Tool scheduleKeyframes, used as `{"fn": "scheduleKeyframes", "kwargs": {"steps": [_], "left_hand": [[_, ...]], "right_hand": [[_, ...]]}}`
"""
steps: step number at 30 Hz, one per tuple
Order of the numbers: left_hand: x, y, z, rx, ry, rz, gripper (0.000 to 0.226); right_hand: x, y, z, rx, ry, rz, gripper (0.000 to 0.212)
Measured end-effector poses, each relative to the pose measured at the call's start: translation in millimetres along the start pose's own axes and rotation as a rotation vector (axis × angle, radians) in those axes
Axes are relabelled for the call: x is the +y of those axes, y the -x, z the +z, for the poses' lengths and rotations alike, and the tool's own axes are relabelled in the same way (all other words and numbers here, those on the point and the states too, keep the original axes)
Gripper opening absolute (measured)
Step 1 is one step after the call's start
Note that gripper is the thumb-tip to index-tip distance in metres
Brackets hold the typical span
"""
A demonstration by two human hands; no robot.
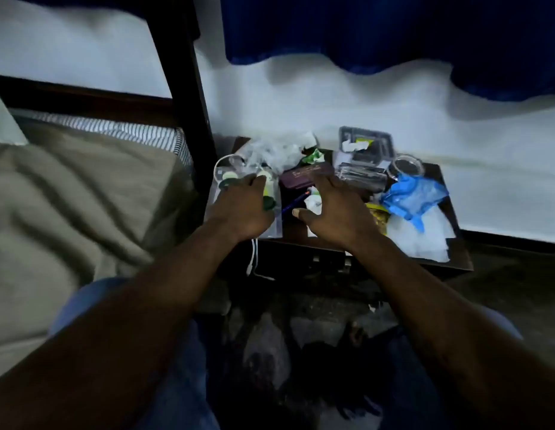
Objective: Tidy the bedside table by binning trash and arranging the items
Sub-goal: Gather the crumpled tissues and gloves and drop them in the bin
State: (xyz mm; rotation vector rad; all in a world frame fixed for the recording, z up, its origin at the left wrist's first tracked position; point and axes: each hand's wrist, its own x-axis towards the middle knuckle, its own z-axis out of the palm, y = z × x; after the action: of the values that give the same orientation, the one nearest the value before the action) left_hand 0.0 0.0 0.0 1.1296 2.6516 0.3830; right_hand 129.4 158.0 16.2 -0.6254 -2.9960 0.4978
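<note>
On the cluttered bedside table, a crumpled white tissue lies just under the spread, empty right hand, nearer it than the left hand, which grips a small green-capped bottle

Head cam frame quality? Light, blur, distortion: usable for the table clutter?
Head view only: dim bluish light, floor nearly black, no glare; motion blur smears the left hand, the right hand and the clutter on the bedside table, so the left grip is unreadable; the blue plastic bag reads best; wide-angle distortion slants the bed post; the curtain throws a soft shadow on the wall.
</note>
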Motion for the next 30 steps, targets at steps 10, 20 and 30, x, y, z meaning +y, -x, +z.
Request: {"fn": "scheduleKeyframes", "kwargs": {"steps": [10, 20, 30], "left_hand": [[8.9, -51.3, -3.5, -0.02, -0.088, -0.021, 0.069], [22.4, -95.0, 8.2, -0.189, -0.131, -0.195, 0.056], [27.0, -103.1, 18.7, -0.055, -0.164, -0.168, 0.078]], "right_hand": [[11.5, -52.3, 12.9, -0.067, -0.113, -0.013, 0.08], [36.0, -55.4, 15.9, -0.09, -0.165, -0.01, 0.073], [48.7, -48.1, 2.7, -0.006, -0.256, 0.016, 0.055]]}}
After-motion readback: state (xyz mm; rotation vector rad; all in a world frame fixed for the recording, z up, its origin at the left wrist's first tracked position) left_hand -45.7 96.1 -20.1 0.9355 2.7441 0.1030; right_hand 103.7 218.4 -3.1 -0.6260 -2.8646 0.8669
